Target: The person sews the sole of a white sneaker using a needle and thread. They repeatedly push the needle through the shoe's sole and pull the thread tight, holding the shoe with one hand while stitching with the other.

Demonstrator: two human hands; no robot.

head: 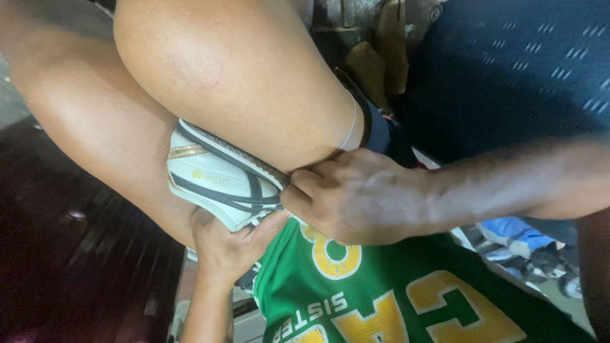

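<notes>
White shoe [219, 181] gripped by both hands: left [232, 244] cupping underneath, right [356, 197] pinching edge.

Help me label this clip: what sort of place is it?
Hard to say; perhaps a shoe workshop or stall. Both hands grip a white shoe over a green jersey, with tan shoe parts behind.

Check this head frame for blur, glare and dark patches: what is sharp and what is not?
Head view: the white shoe and right hand are fairly sharp; the left hand is slightly soft; the dark floor at lower left is underexposed and streaked with motion blur; mild sheen on the bare leg; the green jersey is evenly lit.
</notes>
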